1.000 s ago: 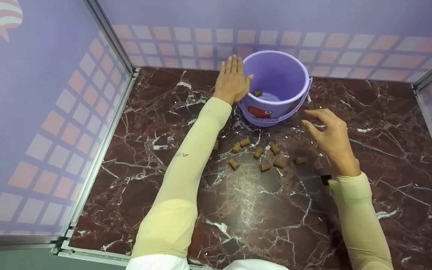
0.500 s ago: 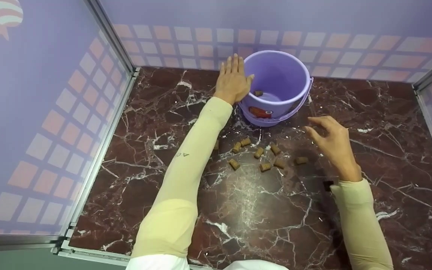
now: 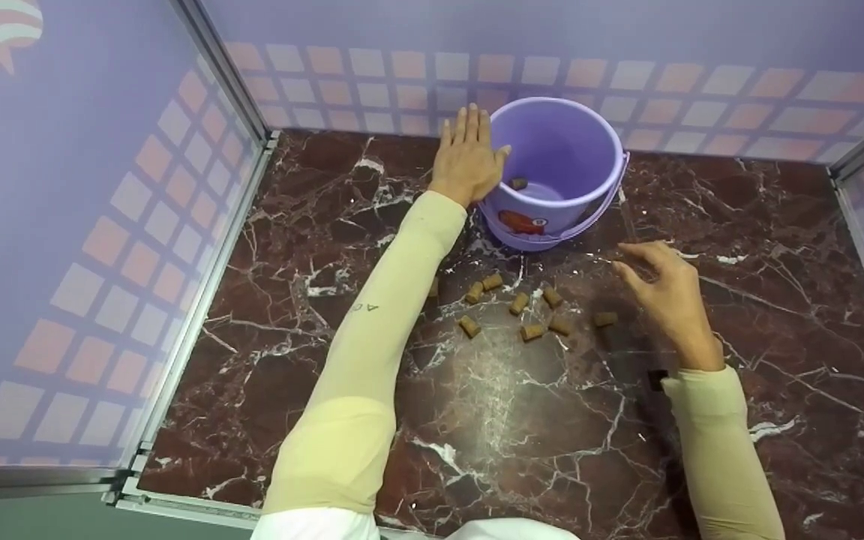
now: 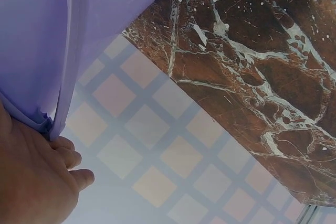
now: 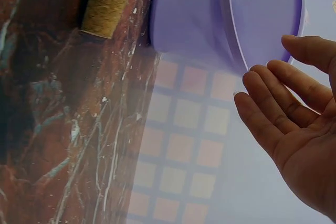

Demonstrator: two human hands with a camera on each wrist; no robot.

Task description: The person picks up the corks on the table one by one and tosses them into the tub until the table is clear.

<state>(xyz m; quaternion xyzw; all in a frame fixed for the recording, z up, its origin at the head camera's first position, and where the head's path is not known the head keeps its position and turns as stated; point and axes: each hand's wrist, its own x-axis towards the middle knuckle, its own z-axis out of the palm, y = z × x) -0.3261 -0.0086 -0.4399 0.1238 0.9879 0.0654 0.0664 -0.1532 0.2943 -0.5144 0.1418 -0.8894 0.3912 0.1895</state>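
My left hand (image 3: 468,159) rests on the left side of a purple bucket (image 3: 529,196), fingers straight, with the thumb over the rim. In the left wrist view, that hand (image 4: 44,169) lies against the bucket beside the handle joint (image 4: 50,124). A brown cork (image 3: 518,183) lies inside, at the bottom. My right hand (image 3: 664,289) hovers right of the bucket, holding nothing, its fingers loosely bent and thumb apart. Nearest to it on the table is a single cork (image 3: 605,319), its grainy side (image 5: 108,4) large in the right wrist view. Several more corks (image 3: 519,303) lie before the bucket.
The dark red marble tabletop (image 3: 537,435) is bounded by a tiled-pattern back wall (image 3: 372,82) and a left side panel (image 3: 132,225). A metal rail (image 3: 199,315) runs along the left edge. The bucket's handle (image 3: 604,210) hangs down at its front right.
My right hand has drawn back slightly, away from the bucket and toward the body. The left hand keeps its place on the bucket, and the corks have not moved.
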